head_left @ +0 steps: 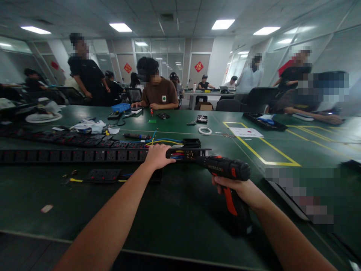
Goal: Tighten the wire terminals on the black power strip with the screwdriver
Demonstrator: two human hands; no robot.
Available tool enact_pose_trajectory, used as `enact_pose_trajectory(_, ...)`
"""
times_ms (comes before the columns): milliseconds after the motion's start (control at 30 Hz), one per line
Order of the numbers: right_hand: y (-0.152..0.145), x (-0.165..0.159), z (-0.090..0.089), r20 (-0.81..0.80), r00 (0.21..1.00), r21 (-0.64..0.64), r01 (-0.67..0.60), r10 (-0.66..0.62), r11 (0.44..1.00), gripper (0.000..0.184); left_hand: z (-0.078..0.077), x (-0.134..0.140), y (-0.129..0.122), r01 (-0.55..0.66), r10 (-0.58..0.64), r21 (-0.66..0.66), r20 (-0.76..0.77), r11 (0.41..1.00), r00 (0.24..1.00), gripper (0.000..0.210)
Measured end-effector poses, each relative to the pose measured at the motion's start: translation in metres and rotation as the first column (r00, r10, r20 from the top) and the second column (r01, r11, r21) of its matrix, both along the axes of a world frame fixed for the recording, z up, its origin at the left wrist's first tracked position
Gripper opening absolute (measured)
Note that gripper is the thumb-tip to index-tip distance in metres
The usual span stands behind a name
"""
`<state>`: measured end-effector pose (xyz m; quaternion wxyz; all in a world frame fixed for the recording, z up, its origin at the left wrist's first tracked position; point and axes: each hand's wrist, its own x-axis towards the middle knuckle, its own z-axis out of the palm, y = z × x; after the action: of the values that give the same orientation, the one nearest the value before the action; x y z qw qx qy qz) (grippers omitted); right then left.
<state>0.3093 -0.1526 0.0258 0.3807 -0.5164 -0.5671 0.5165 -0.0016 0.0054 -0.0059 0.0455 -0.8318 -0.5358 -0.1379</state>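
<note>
My right hand (238,187) is closed round the grip of a black and orange cordless drill (225,166). The drill lies level and points left, its tip at the right end of a long black power strip (93,155). At that end the strip's housing is open, and coloured wires (179,153) and small metal parts show inside. My left hand (159,156) grips the strip just left of the open part, thumb towards me. A separate black socket block (104,175) with yellow and blue wires lies in front of the strip.
More socket strips (84,141) lie behind the held one. A dark pen-shaped tool (137,136), a white tape roll (205,131), a blue basket (121,107) and a black tray (265,121) are further back. Co-workers sit across the green table (180,222) and to the right.
</note>
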Motion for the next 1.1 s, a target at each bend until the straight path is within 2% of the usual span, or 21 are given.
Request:
enact_pose_trajectory(600,-0.0008,-0.0016,0.0022,0.031,0.999,-0.007,0.01,-0.009,1.0,0.038,0.0031,0.0011,-0.0025,0.005,-0.005,0.021,-0.003,1.0,1.0,0.063)
enact_pose_trajectory(1100,0.0002,-0.0007,0.0031,0.056,0.998,0.016,-0.007,0.006,1.0,0.039,0.0013,0.0008,-0.001,-0.002,0.002,0.016,0.001,1.0,1.0,0.068)
